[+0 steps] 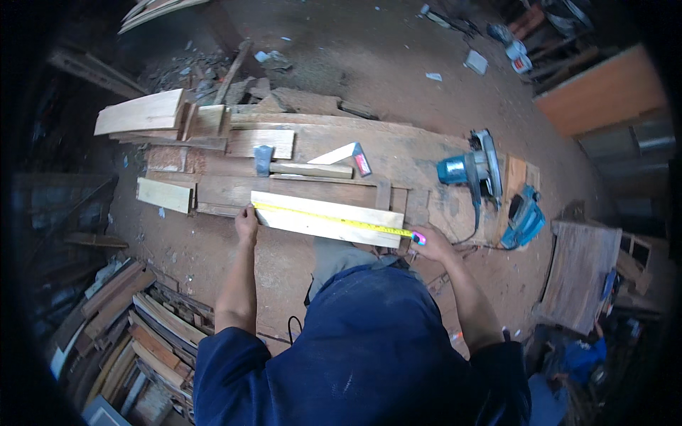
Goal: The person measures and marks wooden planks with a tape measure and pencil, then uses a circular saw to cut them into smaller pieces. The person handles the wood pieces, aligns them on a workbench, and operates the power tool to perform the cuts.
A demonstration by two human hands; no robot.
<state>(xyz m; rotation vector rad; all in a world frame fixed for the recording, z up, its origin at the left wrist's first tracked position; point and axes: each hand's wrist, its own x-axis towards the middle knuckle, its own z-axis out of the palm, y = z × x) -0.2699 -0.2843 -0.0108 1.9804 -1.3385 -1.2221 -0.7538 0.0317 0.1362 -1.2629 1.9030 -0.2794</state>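
Note:
A pale, freshly planed board (320, 225) lies lengthwise before me at the near edge of the workbench. Along its upper face runs the yellow blade of a tape measure (341, 221). At the board's left end my left hand (246, 226) is closed, pinching the tip of the blade against the corner. Past the right end, my right hand (435, 248) grips the pink and dark tape case. Behind the board lie a try square (361, 160) and a hatchet-like tool (263, 162) with a grey-blue metal head and wooden handle.
The wooden bench (405, 153) carries a teal circular saw (462, 170) and a teal power planer (522, 219) at the right. Board offcuts (142, 113) are stacked at the left. Timber piles (142, 334) fill the lower left, and a panel (579, 273) stands at the right.

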